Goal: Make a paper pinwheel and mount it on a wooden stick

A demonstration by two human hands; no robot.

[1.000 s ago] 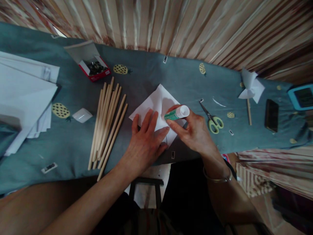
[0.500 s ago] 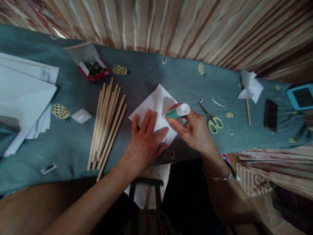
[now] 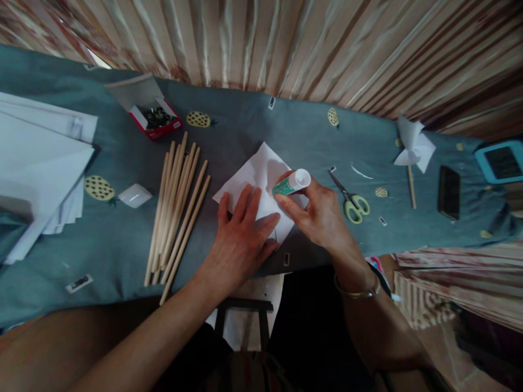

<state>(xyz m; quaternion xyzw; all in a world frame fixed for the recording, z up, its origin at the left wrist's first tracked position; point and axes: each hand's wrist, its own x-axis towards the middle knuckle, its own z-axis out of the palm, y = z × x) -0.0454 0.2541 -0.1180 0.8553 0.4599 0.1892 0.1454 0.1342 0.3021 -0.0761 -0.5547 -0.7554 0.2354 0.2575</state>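
Observation:
A white paper square (image 3: 261, 163), set cornerwise with crease lines, lies on the cloth in front of me. My left hand (image 3: 241, 234) rests flat on its left and lower part, fingers spread. In my right hand (image 3: 316, 209) is a green and white glue stick (image 3: 291, 184), tilted, its lower end down at the middle of the paper. The fingers hide that lower end, so whether it touches cannot be told. Just right of this hand lie scissors (image 3: 353, 204) with light green handles.
Left of the paper are several wooden sticks (image 3: 175, 212), a small white piece (image 3: 135, 195), an open red box (image 3: 157, 120) of small metal pieces and stacked white paper (image 3: 41, 147). At the right lie a paper pinwheel (image 3: 413, 147), a dark phone (image 3: 449, 192) and a blue-framed device (image 3: 500, 161).
My right hand has shifted slightly left with the glue stick over the paper. My left hand stays in place on the sheet. The view has moved a little.

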